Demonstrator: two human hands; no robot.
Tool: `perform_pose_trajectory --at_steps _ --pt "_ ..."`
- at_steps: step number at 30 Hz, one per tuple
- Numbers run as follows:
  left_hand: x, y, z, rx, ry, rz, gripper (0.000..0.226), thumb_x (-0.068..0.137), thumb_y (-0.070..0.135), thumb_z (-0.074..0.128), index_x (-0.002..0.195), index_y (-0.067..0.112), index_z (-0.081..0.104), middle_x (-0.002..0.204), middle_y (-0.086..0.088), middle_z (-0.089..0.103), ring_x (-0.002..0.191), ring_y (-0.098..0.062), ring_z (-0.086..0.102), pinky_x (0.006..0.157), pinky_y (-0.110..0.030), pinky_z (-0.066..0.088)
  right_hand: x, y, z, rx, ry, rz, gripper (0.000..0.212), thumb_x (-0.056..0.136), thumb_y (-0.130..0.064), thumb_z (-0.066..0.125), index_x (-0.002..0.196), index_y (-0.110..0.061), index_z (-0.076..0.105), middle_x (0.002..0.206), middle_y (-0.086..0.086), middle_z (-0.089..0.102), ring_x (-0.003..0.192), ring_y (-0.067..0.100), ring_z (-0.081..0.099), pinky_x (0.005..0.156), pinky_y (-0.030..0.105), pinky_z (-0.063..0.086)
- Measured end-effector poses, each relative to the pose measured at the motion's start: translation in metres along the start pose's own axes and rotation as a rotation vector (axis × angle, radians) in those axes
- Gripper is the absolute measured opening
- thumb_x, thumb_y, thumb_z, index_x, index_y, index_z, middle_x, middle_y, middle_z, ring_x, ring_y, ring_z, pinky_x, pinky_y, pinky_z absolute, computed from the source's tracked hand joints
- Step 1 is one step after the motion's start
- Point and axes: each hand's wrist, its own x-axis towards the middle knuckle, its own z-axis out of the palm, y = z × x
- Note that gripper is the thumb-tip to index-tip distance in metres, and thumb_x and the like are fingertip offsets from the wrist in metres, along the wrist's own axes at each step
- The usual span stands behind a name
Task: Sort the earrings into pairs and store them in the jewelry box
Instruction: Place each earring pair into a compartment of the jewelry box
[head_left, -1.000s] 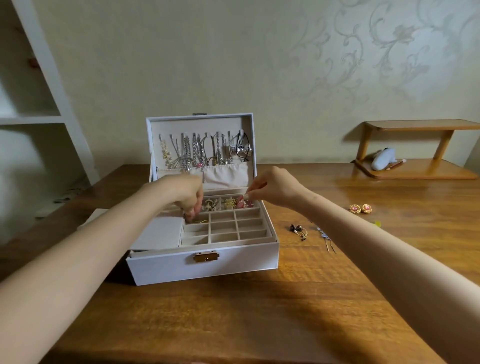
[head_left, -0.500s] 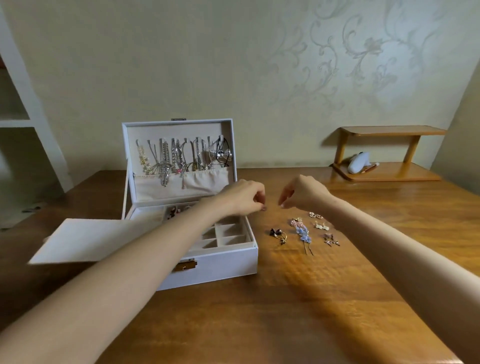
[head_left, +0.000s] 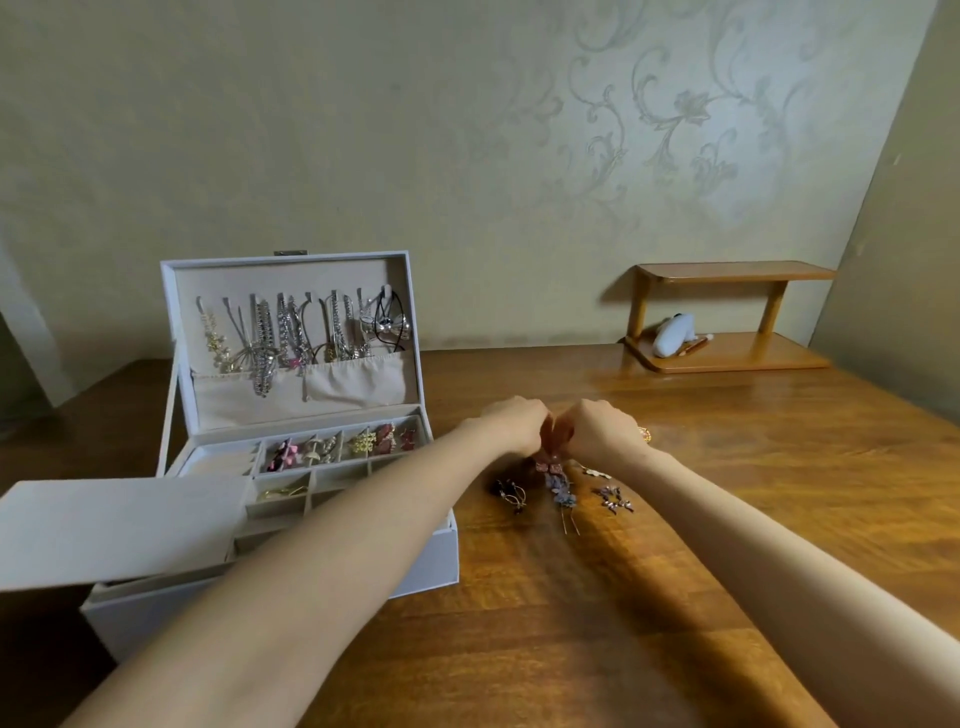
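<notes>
White and pale grey, the jewelry box sits on the left of the tabletop with its lid standing straight up. Shiny necklaces hang in a row inside the lid, above two cloth pockets. The bottom part is cut into little square rooms. A flat grey flap lies over its near left part.

In the far row of rooms, five hold earrings: pink and dark ones, pale ones, yellow ones, red-brown ones and pink ones. One room in the next row holds thin gold hooks.

Your left hand and your right hand meet just right of the box, low over the tabletop. Your fingers curl in and touch, tip to tip. I cannot tell if they pinch anything.

Six small bunches of loose earrings lie on the wood by your hands. A pink one is right under your fingers. A dark one is nearer and to the left. A long blue one is in the middle. A pale one and a purple one are to the right. A gold one peeks out behind your right wrist.

The tabletop is brown, shiny wood. The wall behind it is pale green with curly leaf shapes. One small wooden shelf stands at the far right, with one white thing lying on its bottom board.
</notes>
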Motion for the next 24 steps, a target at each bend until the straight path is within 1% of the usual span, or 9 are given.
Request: perform_pose_trajectory --at_steps 2,4,6,9,13,16,18,21,24 --pt "0.004 -0.001 0.002 0.020 0.003 -0.015 0.025 0.088 0.009 0.056 0.110 0.018 0.063 0.109 -0.006 0.063 0.092 -0.027 0.062 0.077 -0.035 0.052 0.001 0.001 0.001 -0.007 -0.005 -0.005 0.015 0.081 -0.017 0.064 0.092 -0.018 0.074 0.091 0.004 0.072 0.082 0.023 0.066 0.075 0.036 0.056" --pt "0.005 -0.001 0.004 0.032 0.004 -0.034 0.021 0.089 0.009 0.055 0.107 0.016 0.063 0.107 -0.007 0.063 0.093 -0.028 0.062 0.078 -0.035 0.052 0.002 0.001 0.001 -0.012 -0.007 -0.006 0.015 0.081 -0.017 0.064 0.092 -0.017 0.074 0.093 0.004 0.072 0.084 0.024 0.066 0.074 0.036 0.056" --pt "0.004 0.000 0.005 0.044 -0.005 -0.044 0.019 0.090 0.009 0.052 0.106 0.012 0.062 0.106 -0.008 0.063 0.092 -0.027 0.061 0.080 -0.036 0.052 0.001 0.000 0.000 -0.006 -0.002 -0.010 0.014 0.080 -0.020 0.066 0.091 -0.016 0.074 0.092 0.005 0.071 0.084 0.025 0.066 0.070 0.033 0.053" --pt "0.002 0.001 0.004 0.061 -0.024 -0.036 0.021 0.091 0.006 0.047 0.107 0.009 0.061 0.105 -0.010 0.061 0.092 -0.027 0.058 0.075 -0.033 0.048 -0.002 -0.002 -0.001 0.020 -0.004 -0.016 0.017 0.078 -0.026 0.070 0.091 -0.016 0.074 0.092 0.005 0.071 0.085 0.025 0.065 0.066 0.029 0.048" --pt "-0.001 0.001 0.003 0.044 -0.029 -0.042 0.022 0.091 0.004 0.046 0.109 0.007 0.058 0.104 -0.010 0.060 0.093 -0.027 0.058 0.073 -0.033 0.047 -0.005 -0.005 0.000 0.072 -0.008 -0.042 0.020 0.077 -0.026 0.070 0.091 -0.012 0.072 0.091 0.008 0.071 0.085 0.029 0.065 0.073 0.035 0.054" --pt "-0.004 -0.001 0.002 0.006 -0.008 -0.036 0.023 0.090 0.001 0.047 0.109 0.008 0.057 0.101 -0.008 0.057 0.090 -0.025 0.056 0.074 -0.032 0.047 -0.007 -0.006 0.001 0.123 0.013 -0.057 0.015 0.077 -0.019 0.069 0.089 -0.010 0.070 0.092 0.009 0.071 0.086 0.029 0.065 0.077 0.040 0.055" --pt "-0.006 -0.004 0.000 -0.036 0.008 -0.028 0.022 0.090 0.002 0.050 0.108 0.009 0.059 0.106 -0.008 0.059 0.093 -0.024 0.057 0.078 -0.033 0.049 -0.008 -0.007 -0.002 0.138 0.027 -0.050 0.005 0.077 -0.011 0.067 0.079 -0.015 0.068 0.090 0.008 0.071 0.086 0.028 0.065 0.076 0.039 0.055" --pt "-0.012 -0.009 -0.011 -0.098 0.035 -0.002 0.019 0.088 0.007 0.058 0.107 0.011 0.060 0.112 -0.009 0.061 0.100 -0.023 0.058 0.081 -0.032 0.049 -0.008 -0.010 -0.009 0.182 0.063 -0.037 0.020 0.075 -0.004 0.067 0.069 -0.023 0.063 0.082 0.005 0.071 0.079 0.023 0.067 0.075 0.039 0.056" --pt "-0.029 -0.018 -0.034 -0.118 0.062 0.044 0.025 0.080 0.020 0.071 0.103 0.011 0.064 0.108 -0.003 0.063 0.099 -0.019 0.058 0.078 -0.028 0.046 -0.008 -0.019 -0.017 0.247 0.117 -0.073 0.020 0.074 -0.005 0.070 0.069 -0.023 0.063 0.073 -0.002 0.068 0.077 0.018 0.066 0.072 0.037 0.056"
